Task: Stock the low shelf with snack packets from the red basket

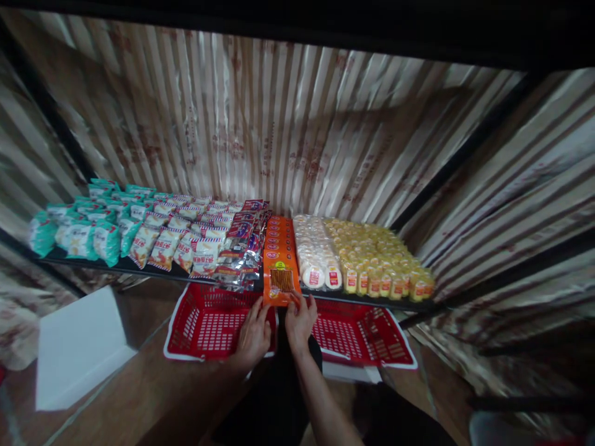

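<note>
An orange snack packet (280,282) with a picture of brown sticks lies at the front of a row of matching orange packets (279,232), its near end jutting past the shelf edge. My right hand (300,317) has its fingers bent onto the packet's near right corner; the thumb is partly hidden. At the near left corner is my left hand (255,331), back up, fingers stretched toward the packet's edge. Whether those fingertips touch it is hard to tell. Dark red and silver packets (244,241) flank the row on the left, and white round wrapped snacks (316,254) on the right.
Teal bags (106,241), striped snack bags (162,246) and yellow wrapped snacks (381,260) fill the rest of the black shelf (153,270). Below stand a left red basket (174,331) and a right red basket (395,350). A white board (81,353) is at left.
</note>
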{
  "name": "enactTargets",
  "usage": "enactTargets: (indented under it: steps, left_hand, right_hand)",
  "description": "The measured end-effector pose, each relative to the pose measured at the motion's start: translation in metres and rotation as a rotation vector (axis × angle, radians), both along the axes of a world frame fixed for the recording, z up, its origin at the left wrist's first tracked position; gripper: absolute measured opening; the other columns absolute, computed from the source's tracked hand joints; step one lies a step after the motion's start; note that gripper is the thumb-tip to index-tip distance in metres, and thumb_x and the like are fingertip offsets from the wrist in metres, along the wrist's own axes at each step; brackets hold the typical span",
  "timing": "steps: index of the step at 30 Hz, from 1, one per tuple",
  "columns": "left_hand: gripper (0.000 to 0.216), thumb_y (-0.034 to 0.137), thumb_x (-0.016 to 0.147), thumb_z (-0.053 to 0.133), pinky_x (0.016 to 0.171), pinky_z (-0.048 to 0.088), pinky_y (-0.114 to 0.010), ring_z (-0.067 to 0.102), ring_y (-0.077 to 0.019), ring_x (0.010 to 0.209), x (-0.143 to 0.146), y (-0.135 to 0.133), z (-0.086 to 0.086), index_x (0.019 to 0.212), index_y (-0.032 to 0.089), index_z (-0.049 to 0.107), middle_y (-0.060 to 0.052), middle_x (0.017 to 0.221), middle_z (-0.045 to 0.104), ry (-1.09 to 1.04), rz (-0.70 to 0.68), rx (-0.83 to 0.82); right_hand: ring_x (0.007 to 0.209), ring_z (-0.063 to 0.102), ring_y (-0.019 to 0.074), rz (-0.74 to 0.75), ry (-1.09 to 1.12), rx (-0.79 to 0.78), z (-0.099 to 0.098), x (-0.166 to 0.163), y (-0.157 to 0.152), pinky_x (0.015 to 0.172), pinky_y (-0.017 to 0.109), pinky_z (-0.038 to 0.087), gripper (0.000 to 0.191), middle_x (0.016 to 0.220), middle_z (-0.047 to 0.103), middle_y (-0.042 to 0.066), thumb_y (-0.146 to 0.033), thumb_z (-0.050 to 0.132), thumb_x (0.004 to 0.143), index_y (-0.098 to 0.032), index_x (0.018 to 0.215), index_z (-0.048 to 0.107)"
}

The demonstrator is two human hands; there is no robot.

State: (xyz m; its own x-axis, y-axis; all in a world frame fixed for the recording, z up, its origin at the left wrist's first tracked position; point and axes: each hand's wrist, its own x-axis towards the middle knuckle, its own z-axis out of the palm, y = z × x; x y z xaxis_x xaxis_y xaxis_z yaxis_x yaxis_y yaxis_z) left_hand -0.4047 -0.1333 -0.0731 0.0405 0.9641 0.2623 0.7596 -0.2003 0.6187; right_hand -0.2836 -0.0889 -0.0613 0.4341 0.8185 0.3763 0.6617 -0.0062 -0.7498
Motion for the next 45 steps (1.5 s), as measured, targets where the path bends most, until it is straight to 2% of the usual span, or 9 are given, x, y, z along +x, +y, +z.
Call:
enactTargets:
  steps: [6, 14, 22, 25, 30, 33, 37, 41, 45]
  left_hand:
    - [0.044, 0.011, 0.083, 0.04, 0.103, 0.043, -0.039, 0.045, -0.0234, 0.127, 0.007, 0.01, -0.004, 0.125, 0.016, 0.051, -0.012, 0.143, 0.04, -0.103, 0.003, -0.01]
    - [0.044, 0.011, 0.081, 0.041, 0.105, 0.041, -0.043, 0.044, -0.023, 0.128, 0.011, 0.024, -0.01, 0.123, 0.015, 0.052, -0.012, 0.138, 0.047, -0.156, -0.022, 0.024]
    - [0.044, 0.011, 0.082, 0.039, 0.105, 0.041, -0.044, 0.044, -0.0239, 0.128, 0.014, 0.028, -0.01, 0.124, 0.012, 0.051, -0.016, 0.135, 0.049, -0.142, -0.03, 0.019]
    - [0.044, 0.011, 0.083, 0.039, 0.103, 0.044, -0.043, 0.047, -0.0231, 0.125, 0.011, 0.027, -0.009, 0.125, 0.015, 0.051, -0.013, 0.134, 0.051, -0.122, -0.017, 0.05]
    - [0.042, 0.011, 0.085, 0.036, 0.097, 0.049, -0.039, 0.054, -0.0208, 0.116, 0.008, 0.027, 0.004, 0.121, 0.019, 0.054, -0.01, 0.126, 0.056, -0.055, -0.002, 0.141]
    - [0.042, 0.009, 0.083, 0.035, 0.1, 0.046, -0.042, 0.05, -0.0216, 0.12, 0.012, 0.04, 0.018, 0.118, 0.018, 0.057, -0.01, 0.126, 0.056, -0.035, -0.034, 0.225]
    - [0.04, 0.008, 0.08, 0.04, 0.105, 0.039, -0.049, 0.035, -0.0269, 0.132, 0.023, 0.074, 0.03, 0.115, 0.013, 0.058, -0.014, 0.134, 0.049, 0.005, -0.003, 0.282]
    - [0.04, 0.014, 0.081, 0.042, 0.105, 0.037, -0.05, 0.037, -0.0296, 0.13, 0.031, 0.106, 0.03, 0.117, 0.007, 0.056, -0.019, 0.13, 0.052, 0.054, 0.064, 0.133]
    - [0.039, 0.017, 0.082, 0.041, 0.103, 0.039, -0.047, 0.045, -0.0292, 0.122, 0.031, 0.117, 0.027, 0.116, 0.005, 0.057, -0.02, 0.125, 0.055, 0.116, 0.076, 0.007]
  right_hand:
    - [0.109, 0.05, 0.0267, 0.081, 0.131, -0.019, -0.008, 0.007, 0.006, 0.095, 0.043, 0.038, 0.034, 0.104, 0.061, 0.015, -0.032, 0.042, 0.078, -0.016, 0.095, 0.065]
    - [0.104, 0.054, 0.0267, 0.155, 0.187, -0.025, -0.007, 0.011, 0.017, 0.096, 0.044, 0.039, 0.04, 0.102, 0.064, 0.016, -0.033, 0.04, 0.076, -0.011, 0.098, 0.064]
    - [0.112, 0.05, 0.0268, 0.146, 0.108, -0.034, -0.007, 0.014, 0.018, 0.099, 0.044, 0.038, 0.04, 0.109, 0.061, 0.017, -0.031, 0.039, 0.077, -0.01, 0.1, 0.064]
    - [0.113, 0.05, 0.0259, 0.137, 0.07, -0.017, -0.008, 0.016, 0.015, 0.098, 0.044, 0.038, 0.038, 0.111, 0.06, 0.017, -0.03, 0.039, 0.079, -0.012, 0.099, 0.065]
    - [0.117, 0.048, 0.027, 0.095, -0.016, -0.011, -0.006, 0.018, 0.007, 0.098, 0.046, 0.037, 0.038, 0.12, 0.057, 0.018, -0.03, 0.039, 0.082, -0.012, 0.102, 0.065]
    - [0.118, 0.048, 0.0263, 0.11, -0.001, 0.01, -0.004, 0.02, 0.001, 0.099, 0.045, 0.037, 0.039, 0.117, 0.059, 0.018, -0.03, 0.036, 0.083, -0.011, 0.101, 0.065]
    - [0.117, 0.048, 0.0259, 0.122, 0.038, 0.006, -0.002, 0.023, -0.001, 0.099, 0.044, 0.038, 0.038, 0.117, 0.058, 0.019, -0.029, 0.036, 0.083, -0.011, 0.101, 0.064]
    - [0.117, 0.048, 0.0246, 0.121, 0.08, 0.023, -0.003, 0.029, 0.001, 0.099, 0.043, 0.039, 0.036, 0.116, 0.058, 0.017, -0.03, 0.037, 0.084, -0.013, 0.1, 0.063]
    - [0.117, 0.049, 0.0238, 0.114, 0.103, 0.019, -0.003, 0.034, 0.001, 0.098, 0.041, 0.039, 0.034, 0.118, 0.057, 0.016, -0.03, 0.038, 0.083, -0.014, 0.1, 0.063]
